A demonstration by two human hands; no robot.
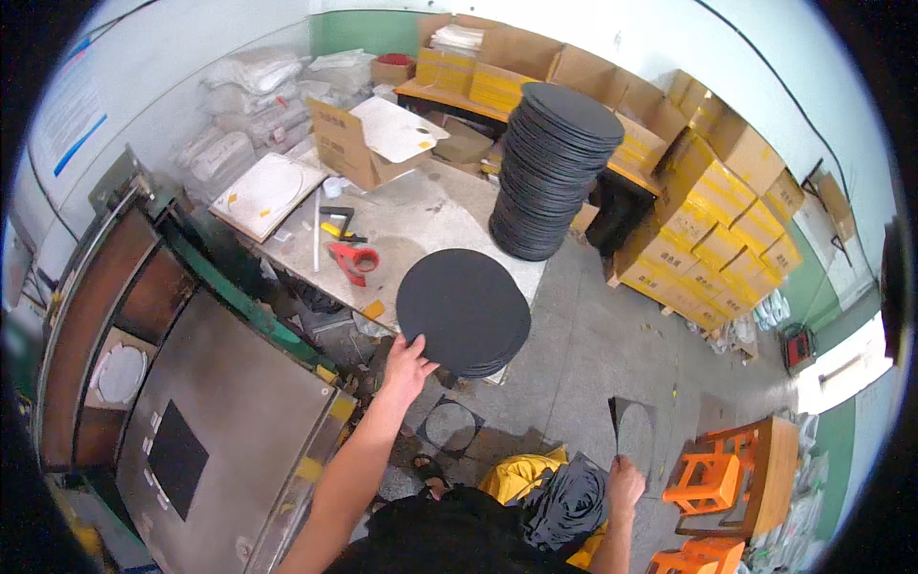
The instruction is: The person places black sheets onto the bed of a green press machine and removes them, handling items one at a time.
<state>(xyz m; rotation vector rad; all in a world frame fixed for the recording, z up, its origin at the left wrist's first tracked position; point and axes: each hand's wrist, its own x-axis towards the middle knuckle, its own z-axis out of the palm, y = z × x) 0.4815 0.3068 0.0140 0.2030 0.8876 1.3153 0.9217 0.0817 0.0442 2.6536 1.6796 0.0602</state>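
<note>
My left hand grips the near-left edge of a black round disc between thumb and fingers. The disc lies on top of a short stack of similar discs at the table's near corner. Down at the right, my right hand is closed on a thin black square sheet with a round cut-out, which hangs upright above the floor. A tall, slightly leaning stack of black discs stands behind the short one.
Left of me is a machine with a metal bed bearing a black square sheet. A tape dispenser lies on the table. A cut-out sheet lies on the floor. Orange stools and stacked cartons stand at right.
</note>
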